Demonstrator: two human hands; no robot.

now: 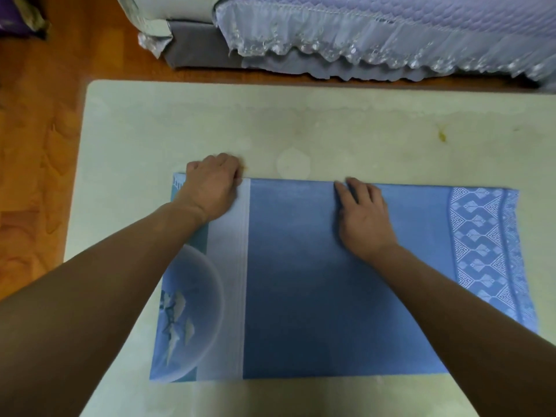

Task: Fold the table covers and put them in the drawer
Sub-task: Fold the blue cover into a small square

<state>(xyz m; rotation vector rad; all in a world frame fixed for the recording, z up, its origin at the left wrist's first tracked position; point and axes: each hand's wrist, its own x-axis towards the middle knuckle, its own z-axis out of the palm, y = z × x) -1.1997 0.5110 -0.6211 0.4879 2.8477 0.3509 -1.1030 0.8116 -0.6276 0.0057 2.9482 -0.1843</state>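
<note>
Folding in hand: a blue table cover (316,281) lies flat on the pale table (180,121), both hands at its far edge.

From the left, the left hand (210,188) has its fingers curled over the cover's far edge near the pale striped end, apparently gripping it; further right, the right hand (364,218) lies flat with straight fingers pressing the cloth near the middle of that edge. The hands are well apart. The patterned border (481,251) ends the cover on the right. The cover looks already doubled, so this seems a mid-fold step of squaring the edge. Next probably calls for bringing one short end over to the other with edges matched. No drawer is in view; a lace-trimmed bed (391,40) stands beyond the table.
</note>
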